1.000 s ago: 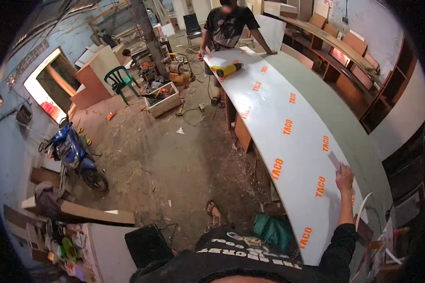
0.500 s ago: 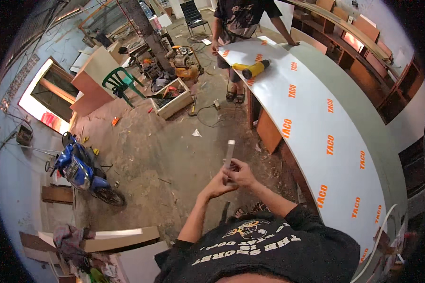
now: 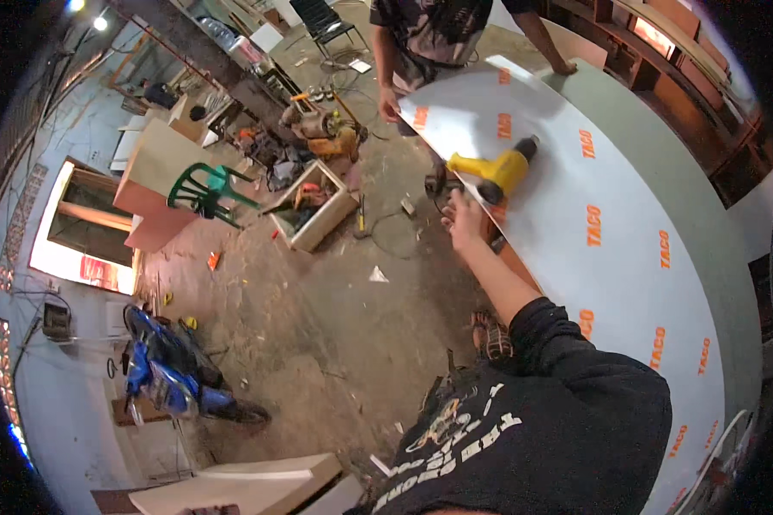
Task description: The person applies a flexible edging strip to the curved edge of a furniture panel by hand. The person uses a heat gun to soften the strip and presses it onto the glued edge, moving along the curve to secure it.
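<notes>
My right hand (image 3: 464, 221) is stretched forward beside the near edge of a white curved panel (image 3: 558, 227) with orange printing. Its fingers look loosely bent and apart, with nothing seen in them. Just beyond the fingertips, a yellow heat gun (image 3: 508, 175) with a dark nozzle lies on the panel. A gap seems to remain between hand and tool. My left hand is out of sight. By my shirt's lower left edge shows a narrow pale strip (image 3: 381, 465); what holds it, if anything, is hidden.
Across the panel's far end stands another person (image 3: 434, 39), hands at its edges. On the floor are a wooden box of tools (image 3: 339, 210), a hammer (image 3: 362, 216), a green chair (image 3: 206, 193), a compressor (image 3: 335, 137) and a blue motorbike (image 3: 172, 378). Boards (image 3: 249, 485) lie lower left.
My right hand has let go of the narrow pale bar both hands held and moved forward to the right, close to the heat gun. My left hand has left the view, which has shifted.
</notes>
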A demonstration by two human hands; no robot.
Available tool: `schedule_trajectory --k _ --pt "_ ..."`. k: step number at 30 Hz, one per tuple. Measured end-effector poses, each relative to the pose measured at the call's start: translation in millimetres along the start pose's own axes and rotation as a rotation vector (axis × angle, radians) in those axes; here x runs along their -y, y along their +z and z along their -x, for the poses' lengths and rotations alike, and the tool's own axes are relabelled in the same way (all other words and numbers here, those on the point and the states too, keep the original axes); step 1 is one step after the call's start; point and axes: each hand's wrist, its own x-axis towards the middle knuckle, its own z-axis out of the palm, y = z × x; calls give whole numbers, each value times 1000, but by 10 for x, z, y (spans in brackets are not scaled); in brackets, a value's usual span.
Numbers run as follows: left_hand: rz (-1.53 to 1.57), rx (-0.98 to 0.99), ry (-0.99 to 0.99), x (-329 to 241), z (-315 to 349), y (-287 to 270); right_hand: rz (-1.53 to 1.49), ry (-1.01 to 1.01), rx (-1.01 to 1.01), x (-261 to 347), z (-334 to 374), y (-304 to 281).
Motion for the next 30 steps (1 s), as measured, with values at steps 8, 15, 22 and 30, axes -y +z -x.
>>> schedule_trajectory --k 8,15,22,30 --pt "343 -126 106 -1413 -467 -438 -412 20 -311 -24 -1470 448" --pt "348 -55 51 -2004 -1405 -622 -240 -110 -490 184 -1817 280" --pt "123 -351 132 -2391 -2949 -1997 -457 -250 -568 235 -1900 35" --pt "265 -214 248 -5185 -3621 -3602 -7 -566 -425 117 -1120 778"
